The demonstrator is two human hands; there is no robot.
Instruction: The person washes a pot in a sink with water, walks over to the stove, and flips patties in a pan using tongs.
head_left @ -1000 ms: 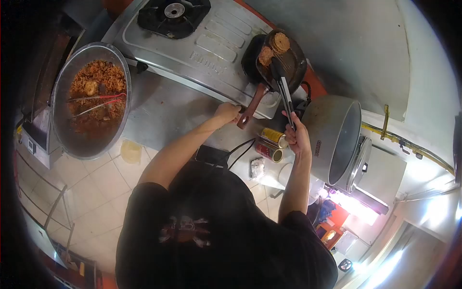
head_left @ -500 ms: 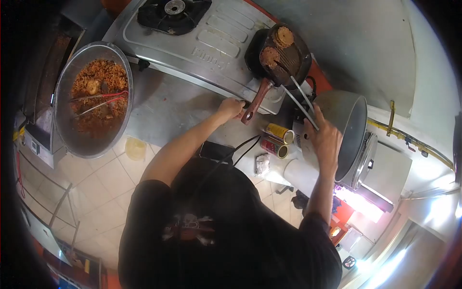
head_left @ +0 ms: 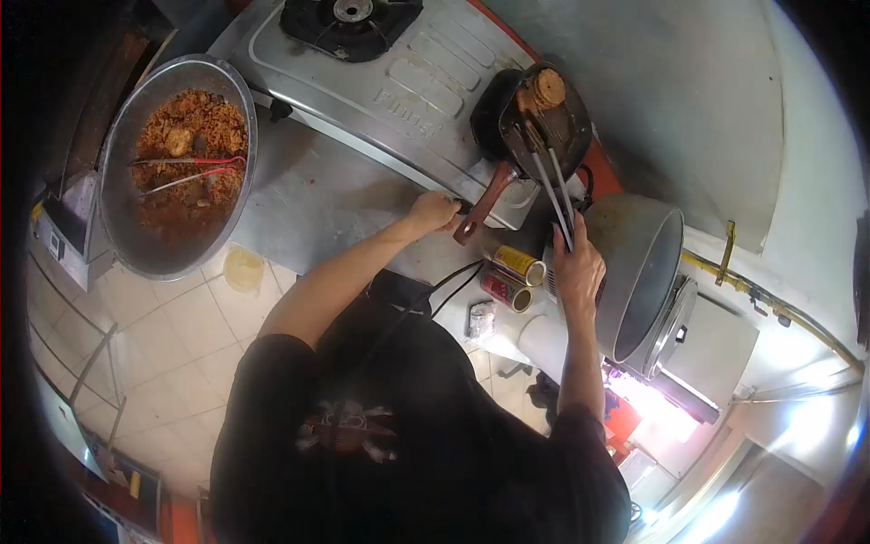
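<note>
My left hand [head_left: 435, 215] is closed at the front edge of the stove, its fingers on a black stove knob [head_left: 464, 208] beside the pan's handle. In my right hand [head_left: 578, 270] I grip metal tongs [head_left: 551, 186], their dark tips inside the square grill pan [head_left: 571, 145]. At the pan's far side lies a browned round patty [head_left: 548, 88]. A second patty [head_left: 525, 100] looks tilted edge-on by the tong tips; whether they pinch it I cannot tell. The brown pan handle [head_left: 485, 204] points toward me, with no hand around it.
A large metal bowl [head_left: 113, 199] of reddish rice, with red-handled tongs inside, stands on the left. The other burner [head_left: 352, 14] is at the top. Beside my right hand are a yellow can [head_left: 519, 265], a red can [head_left: 506, 290] and a big pot [head_left: 634, 272] on its side.
My right hand and the tongs have shifted toward me and left. The nearer patty, flat before, now appears tilted. My left hand stays at the knob. The view has shifted slightly.
</note>
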